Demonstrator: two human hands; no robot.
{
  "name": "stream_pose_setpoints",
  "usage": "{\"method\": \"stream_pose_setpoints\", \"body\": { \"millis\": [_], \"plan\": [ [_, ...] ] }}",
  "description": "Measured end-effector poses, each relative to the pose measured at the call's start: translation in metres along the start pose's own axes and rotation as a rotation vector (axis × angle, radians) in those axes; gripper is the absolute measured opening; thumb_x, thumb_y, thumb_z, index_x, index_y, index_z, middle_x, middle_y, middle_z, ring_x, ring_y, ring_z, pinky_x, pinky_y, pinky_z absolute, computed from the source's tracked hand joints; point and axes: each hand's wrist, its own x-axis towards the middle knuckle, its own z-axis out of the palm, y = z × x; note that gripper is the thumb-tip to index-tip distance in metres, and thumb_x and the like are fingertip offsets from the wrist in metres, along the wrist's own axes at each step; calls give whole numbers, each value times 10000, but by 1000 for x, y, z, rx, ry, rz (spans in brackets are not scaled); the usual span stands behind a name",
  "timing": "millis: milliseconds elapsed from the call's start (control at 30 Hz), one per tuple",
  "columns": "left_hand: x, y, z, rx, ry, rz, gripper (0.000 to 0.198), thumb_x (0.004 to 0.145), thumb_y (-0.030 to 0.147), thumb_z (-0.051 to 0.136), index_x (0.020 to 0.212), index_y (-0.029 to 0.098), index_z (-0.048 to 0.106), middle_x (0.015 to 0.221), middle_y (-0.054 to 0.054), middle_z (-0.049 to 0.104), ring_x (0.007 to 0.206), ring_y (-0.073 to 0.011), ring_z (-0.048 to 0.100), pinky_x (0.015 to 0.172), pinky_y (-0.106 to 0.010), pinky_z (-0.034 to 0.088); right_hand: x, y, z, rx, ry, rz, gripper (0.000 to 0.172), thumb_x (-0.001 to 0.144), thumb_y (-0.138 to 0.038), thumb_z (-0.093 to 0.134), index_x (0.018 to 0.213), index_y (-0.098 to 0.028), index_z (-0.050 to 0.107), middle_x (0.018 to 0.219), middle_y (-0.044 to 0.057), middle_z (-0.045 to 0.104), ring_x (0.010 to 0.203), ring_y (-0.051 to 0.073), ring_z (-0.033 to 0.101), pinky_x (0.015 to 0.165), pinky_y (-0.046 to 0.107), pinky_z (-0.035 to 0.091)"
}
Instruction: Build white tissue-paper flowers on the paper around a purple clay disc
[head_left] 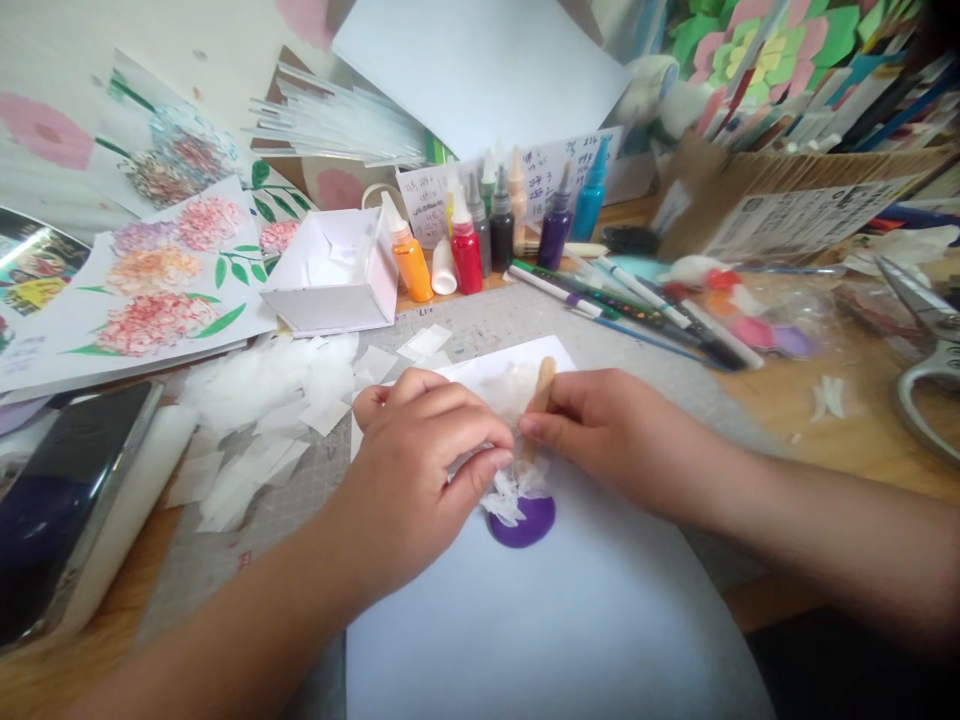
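Observation:
My right hand (pixel 611 435) pinches a wooden stick (pixel 541 388) held upright over a white sheet of paper (pixel 570 610). My left hand (pixel 420 455) is closed beside it, its fingers pressing crumpled white tissue (pixel 510 490) around the stick's lower end. Just below the tissue lies a round purple blob of paint (pixel 525 522) on the sheet. The two hands touch at the fingertips.
Loose tissue squares (pixel 277 400) and a white box (pixel 330 275) lie to the left, with flower pictures (pixel 161 275) behind. Paint bottles (pixel 480 235) stand at the back, markers (pixel 637 305) to their right. Scissors (pixel 930 340) lie at the far right, a phone (pixel 64 490) at the left edge.

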Motion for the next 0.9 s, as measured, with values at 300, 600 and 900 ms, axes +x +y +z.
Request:
{"method": "stream_pose_setpoints", "body": {
  "millis": [300,600,900],
  "plan": [
    [-6,5,-8,2,-16,38,29,817,271,659,794,260,674,900,19,667,935,-207,495,796,-382,239,-5,6,-8,439,75,-32,287,836,-326,548,597,-169,565,516,-33,492,472,81,405,462,220,307],
    [-6,9,-9,35,-34,88,119,806,183,639,712,248,670,929,14,654,974,-205,481,820,-391,228,-26,9,-8,464,-44,-181,233,838,-322,563,698,-154,642,593,-27,511,554,86,461,526,206,356],
    [-3,9,-14,72,105,104,81,815,186,611,779,216,678,888,-16,677,927,-205,536,845,-392,306,-24,7,-10,443,101,-93,306,845,-388,585,658,-147,611,575,-8,530,539,97,477,515,223,390]
  ]
}}
